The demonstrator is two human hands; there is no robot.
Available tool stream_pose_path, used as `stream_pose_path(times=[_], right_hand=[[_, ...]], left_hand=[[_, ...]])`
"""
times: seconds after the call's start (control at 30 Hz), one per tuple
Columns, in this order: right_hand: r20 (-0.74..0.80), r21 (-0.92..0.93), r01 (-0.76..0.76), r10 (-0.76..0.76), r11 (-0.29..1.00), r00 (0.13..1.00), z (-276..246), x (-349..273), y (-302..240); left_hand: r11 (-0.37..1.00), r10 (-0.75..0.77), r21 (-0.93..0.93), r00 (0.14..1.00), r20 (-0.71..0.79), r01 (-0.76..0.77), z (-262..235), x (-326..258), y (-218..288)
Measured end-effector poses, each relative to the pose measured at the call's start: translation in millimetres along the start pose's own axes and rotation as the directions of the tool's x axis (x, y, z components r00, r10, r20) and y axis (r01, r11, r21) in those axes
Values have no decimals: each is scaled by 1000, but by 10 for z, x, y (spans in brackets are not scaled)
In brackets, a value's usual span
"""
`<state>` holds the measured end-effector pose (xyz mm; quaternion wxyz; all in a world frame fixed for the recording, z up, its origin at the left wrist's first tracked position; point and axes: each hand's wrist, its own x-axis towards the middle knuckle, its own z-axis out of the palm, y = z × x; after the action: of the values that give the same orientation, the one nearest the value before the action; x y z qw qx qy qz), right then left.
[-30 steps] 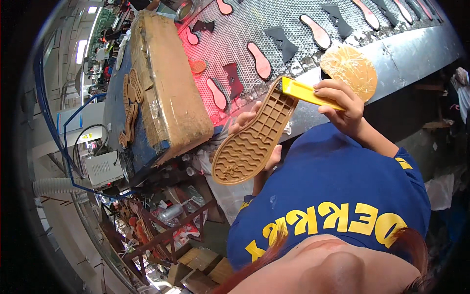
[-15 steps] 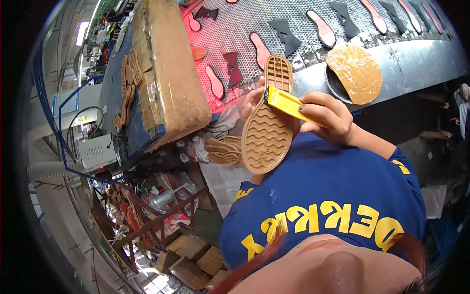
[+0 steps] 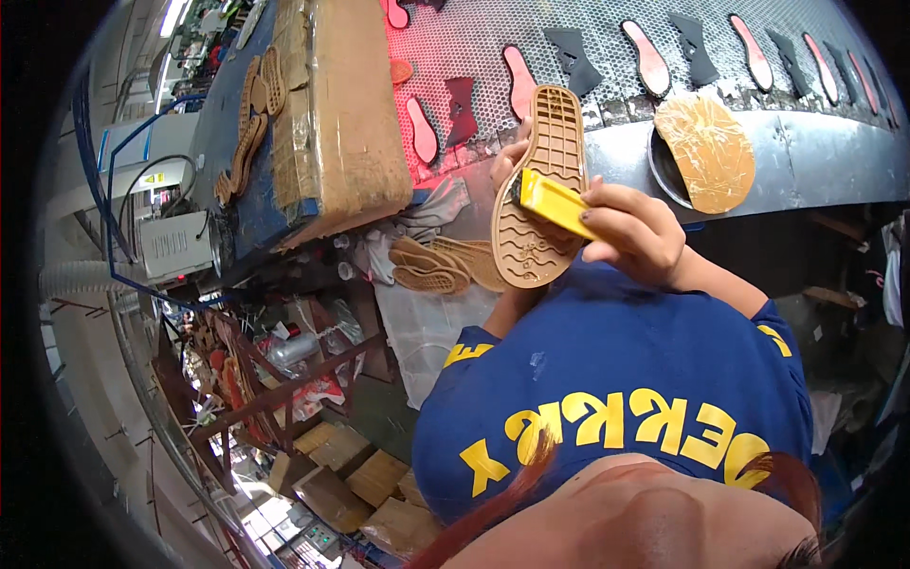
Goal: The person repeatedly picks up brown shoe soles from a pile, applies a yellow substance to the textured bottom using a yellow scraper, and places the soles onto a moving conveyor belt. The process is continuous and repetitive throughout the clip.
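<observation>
My left hand [image 3: 510,159] grips a tan shoe sole [image 3: 557,133] from its left edge, its fingers partly hidden behind it. The sole stands tilted in front of my chest, with grid pockets at the far end and wavy ridges at the near end. In my right hand [image 3: 640,232] is a brush [image 3: 557,206] with a flat yellow handle and dark bristles. Its bristles are at the sole's left edge, around the middle of its length; whether they touch is hard to tell.
A perforated conveyor belt [image 3: 607,112] carries pink insoles and dark cut pieces. On its metal edge sits a round pan [image 3: 671,175], partly covered by a tan board [image 3: 706,152]. A taped carton [image 3: 355,114] stands left. More soles [image 3: 427,266] lie below it.
The sole has turned so that more of its grid end shows, and its near end has come up. The brush has shifted toward the wavy part. The whole view has shifted slightly.
</observation>
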<state>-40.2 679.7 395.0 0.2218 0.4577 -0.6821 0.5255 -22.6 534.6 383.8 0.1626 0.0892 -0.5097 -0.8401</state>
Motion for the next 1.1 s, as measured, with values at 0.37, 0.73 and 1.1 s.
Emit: stream_pose_path(times=[0.37, 0.73, 1.1], right_hand=[[90, 106, 87, -96, 991, 991, -3, 54, -57], [145, 123, 142, -159, 982, 976, -41, 53, -7], [347, 213, 23, -97, 977, 933, -138, 121, 118]], left_hand=[[954, 172, 186, 936, 306, -237, -119, 6, -187], [998, -39, 57, 867, 496, 12, -308, 7, -408], [930, -337, 314, 788, 516, 192, -270, 75, -312]])
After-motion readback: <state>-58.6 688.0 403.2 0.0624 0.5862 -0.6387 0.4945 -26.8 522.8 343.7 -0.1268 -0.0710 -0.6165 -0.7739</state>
